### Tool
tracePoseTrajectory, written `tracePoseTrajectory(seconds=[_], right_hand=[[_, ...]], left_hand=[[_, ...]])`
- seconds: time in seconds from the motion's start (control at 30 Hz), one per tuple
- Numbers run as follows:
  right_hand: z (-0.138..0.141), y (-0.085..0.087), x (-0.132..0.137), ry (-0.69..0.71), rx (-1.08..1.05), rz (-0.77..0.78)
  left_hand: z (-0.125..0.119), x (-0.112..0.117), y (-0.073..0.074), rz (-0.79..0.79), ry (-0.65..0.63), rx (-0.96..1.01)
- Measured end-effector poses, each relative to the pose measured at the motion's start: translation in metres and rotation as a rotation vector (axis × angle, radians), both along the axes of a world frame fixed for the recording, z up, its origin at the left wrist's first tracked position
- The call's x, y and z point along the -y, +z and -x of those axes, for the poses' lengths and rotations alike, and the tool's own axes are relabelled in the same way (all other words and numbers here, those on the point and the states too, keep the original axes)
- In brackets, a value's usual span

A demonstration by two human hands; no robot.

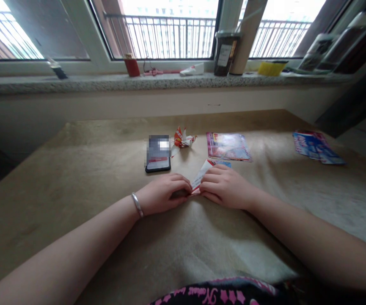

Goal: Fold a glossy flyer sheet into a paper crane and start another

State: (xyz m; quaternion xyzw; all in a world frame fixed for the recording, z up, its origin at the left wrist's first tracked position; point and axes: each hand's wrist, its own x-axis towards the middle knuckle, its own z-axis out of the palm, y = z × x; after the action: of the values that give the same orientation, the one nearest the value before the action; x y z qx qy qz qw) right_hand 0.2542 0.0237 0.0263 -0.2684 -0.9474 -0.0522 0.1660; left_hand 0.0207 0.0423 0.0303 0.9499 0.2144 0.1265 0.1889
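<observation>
A folded piece of printed paper, white with red and blue parts, lies on the table between my hands. My left hand, with a silver bangle at the wrist, pinches its near left corner. Curled over its right side is my right hand, which covers part of the sheet. Just beyond them stands a folded paper crane in orange and white. To the crane's left lies a phone with its screen lit and partly blurred.
A stack of pink printed sheets lies past my right hand. Blue and pink cards are fanned out at the far right of the wooden table. On the windowsill stand a red container, a dark jar and a yellow item.
</observation>
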Motion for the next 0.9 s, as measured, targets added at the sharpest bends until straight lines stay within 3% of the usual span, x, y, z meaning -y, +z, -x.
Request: tracePoseTrajectory(seconds=[0.23,0.43,0.77,0.9], right_hand=[[0.005,-0.003,-0.003,-0.071,-0.003,-0.034],[0.008,0.001,-0.003,-0.059,-0.02,0.139],[0.01,-0.008,-0.015,-0.286,-0.138,0.264],[0.01,-0.014,-0.022,-0.327,-0.195,0.287]], left_hand=[[0.0,-0.004,-0.004,-0.281,0.055,-0.008],[0.003,-0.003,-0.001,-0.266,0.023,-0.002],[0.009,-0.002,0.004,-0.326,-0.074,-0.043],[0.006,0.002,0.004,-0.379,-0.029,-0.102]])
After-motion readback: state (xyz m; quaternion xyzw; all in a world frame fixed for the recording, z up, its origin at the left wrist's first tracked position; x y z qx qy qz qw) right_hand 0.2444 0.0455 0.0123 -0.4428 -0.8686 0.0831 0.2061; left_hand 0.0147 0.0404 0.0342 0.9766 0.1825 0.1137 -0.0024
